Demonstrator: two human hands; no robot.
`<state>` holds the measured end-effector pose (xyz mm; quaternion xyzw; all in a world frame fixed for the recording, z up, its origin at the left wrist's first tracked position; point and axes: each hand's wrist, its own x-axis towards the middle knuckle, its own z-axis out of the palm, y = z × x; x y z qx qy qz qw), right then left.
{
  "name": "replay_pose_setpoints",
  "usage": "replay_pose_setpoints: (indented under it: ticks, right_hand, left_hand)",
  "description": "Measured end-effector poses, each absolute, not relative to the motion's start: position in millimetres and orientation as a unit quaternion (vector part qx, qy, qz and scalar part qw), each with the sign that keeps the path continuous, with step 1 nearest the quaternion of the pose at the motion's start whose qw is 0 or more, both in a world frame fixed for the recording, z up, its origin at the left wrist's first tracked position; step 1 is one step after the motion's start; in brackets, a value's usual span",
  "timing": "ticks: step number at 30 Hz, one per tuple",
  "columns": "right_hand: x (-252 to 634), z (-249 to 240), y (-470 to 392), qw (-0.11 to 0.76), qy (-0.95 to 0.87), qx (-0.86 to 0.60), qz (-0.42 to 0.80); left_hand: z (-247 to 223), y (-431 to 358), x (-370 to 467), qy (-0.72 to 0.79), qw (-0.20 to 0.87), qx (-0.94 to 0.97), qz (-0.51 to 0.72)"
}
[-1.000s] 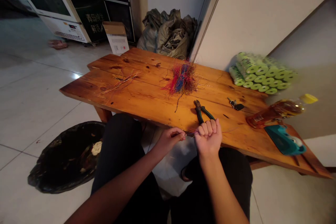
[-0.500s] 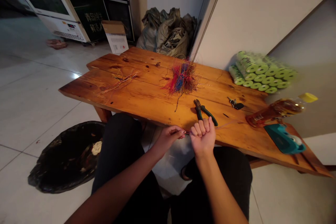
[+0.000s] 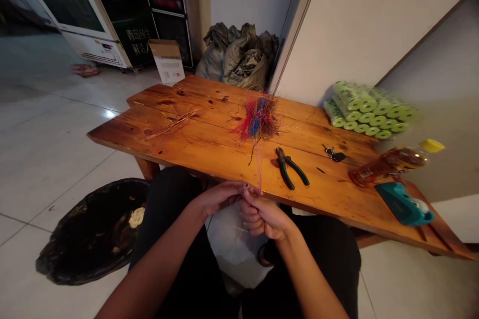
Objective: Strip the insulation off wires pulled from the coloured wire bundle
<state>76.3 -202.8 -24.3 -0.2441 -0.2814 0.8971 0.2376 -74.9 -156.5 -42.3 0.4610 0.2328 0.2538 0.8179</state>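
Observation:
Thin pinkish wires (image 3: pixel 259 172) rise from between my hands at the table's near edge. My left hand (image 3: pixel 223 195) pinches at their lower end, fingertips meeting those of my right hand. My right hand (image 3: pixel 264 215) is closed round the wires, thumb on top; the part inside the fingers is hidden. Just beyond, to the right, cutting pliers (image 3: pixel 287 167) with dark green handles lie with the handles spread. A tangled bundle of red, blue and yellowish wires (image 3: pixel 258 118) rests farther back, and several loose wires (image 3: pixel 174 123) lie at the left.
On the wooden table (image 3: pixel 220 157) are keys (image 3: pixel 333 153), a tilted-looking drink bottle (image 3: pixel 389 163), a teal tape dispenser (image 3: pixel 402 203) and stacked green rolls (image 3: pixel 368 109). A black-lined bin (image 3: pixel 90 234) stands at the left by my leg. Sacks (image 3: pixel 243 57) stand behind the table.
My right hand has turned over from a raised fist and moved left against my left hand. The wires, stretched rightward before, now point up and away.

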Motion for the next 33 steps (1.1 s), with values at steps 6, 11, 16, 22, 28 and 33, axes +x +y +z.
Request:
replay_pose_setpoints:
  ticks: [6,11,16,22,28,33]
  right_hand:
    - [61.5,-35.0,-205.6,0.134,-0.276,-0.143,0.941]
    - [48.9,-38.9,-211.4,0.083,-0.295,-0.111,0.945]
    - [37.9,-36.3,-214.5,0.319,-0.253,-0.234,0.883]
    - [35.9,-38.1,-209.5,0.557,-0.218,-0.351,0.720]
    - [50.9,-39.1,-202.7,0.550,-0.300,-0.403,0.667]
    - [57.2,-36.4,-198.3,0.555,-0.332,-0.442,0.621]
  left_hand:
    - [-36.6,-154.9,-83.0,0.227,0.799,0.517,0.207]
    - [-42.4,-153.4,-82.3,0.211,0.811,0.530,0.130]
    - [-51.2,-148.4,-80.4,0.289,0.800,0.450,0.272]
    - [-50.9,-146.7,-72.7,0.338,0.742,0.387,0.432]
    - [-49.2,-146.1,-71.4,0.364,0.717,0.336,0.491]
    - [-50.2,-131.8,-83.0,0.366,0.670,0.264,0.589]
